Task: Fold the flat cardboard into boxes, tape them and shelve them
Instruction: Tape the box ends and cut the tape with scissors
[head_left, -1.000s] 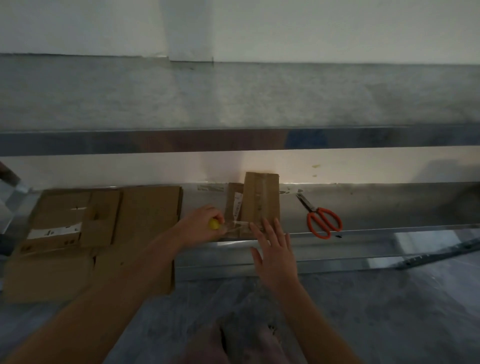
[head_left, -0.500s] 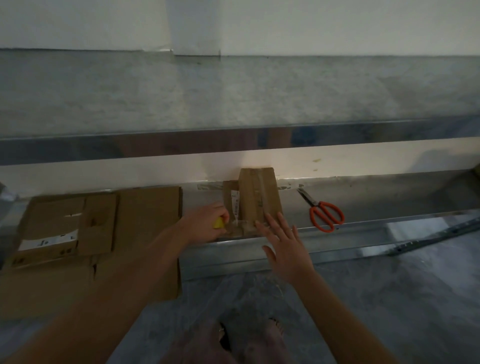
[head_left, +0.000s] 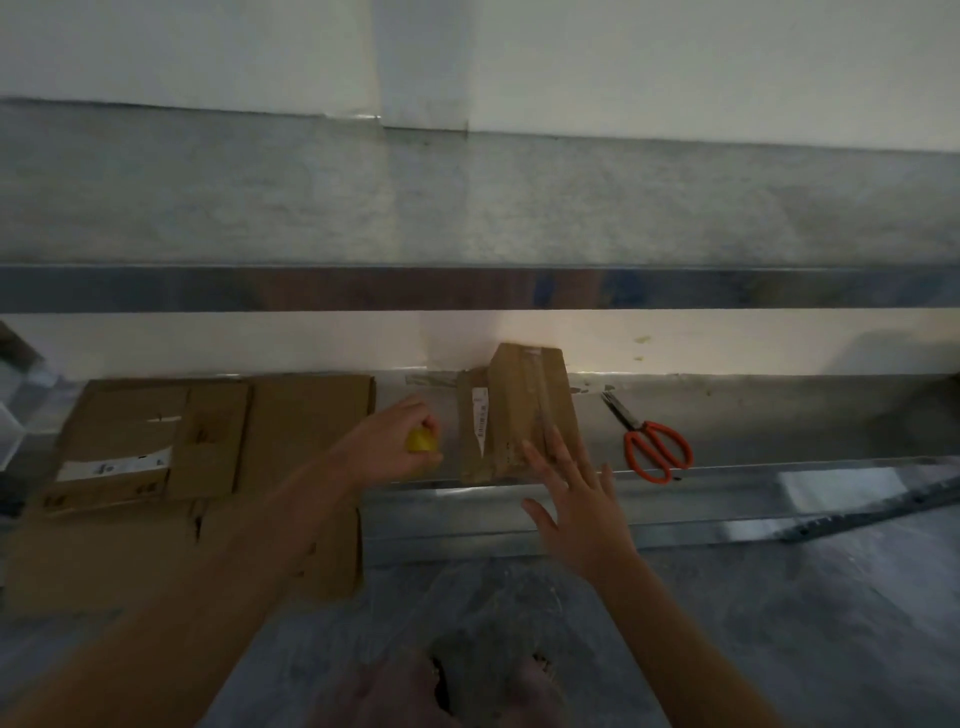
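On the lower shelf (head_left: 753, 415), about twelve o'clock from where I stand, the small cardboard box (head_left: 524, 405) sits folded, its far end close to the wall and its near end by the shelf's front rim. A white label (head_left: 480, 422) runs down its nine o'clock side.

My left grip (head_left: 395, 441) is just beside the box at its nine o'clock, not touching it. The fingers are curled tight around a small yellow thing (head_left: 421, 440); what it is I cannot tell in this dim light.

My right grip (head_left: 576, 499) is wide, with fingers straight and spread. Its fingertips (head_left: 556, 441) lie on the box's near corner at about five o'clock, and the palm hangs over the front rim.

At three o'clock from the box, apart from it, scissors (head_left: 655, 447) with orange handles lie on the same shelf, blades pointing to eleven o'clock.

At nine o'clock, beyond my left forearm, the flat cardboard (head_left: 291, 415) lies in overlapping sheets, some jutting over the rim towards the floor (head_left: 779, 623).

The upper shelf (head_left: 467, 208) spans the view at twelve o'clock. My bare feet (head_left: 467, 691) show at six o'clock.
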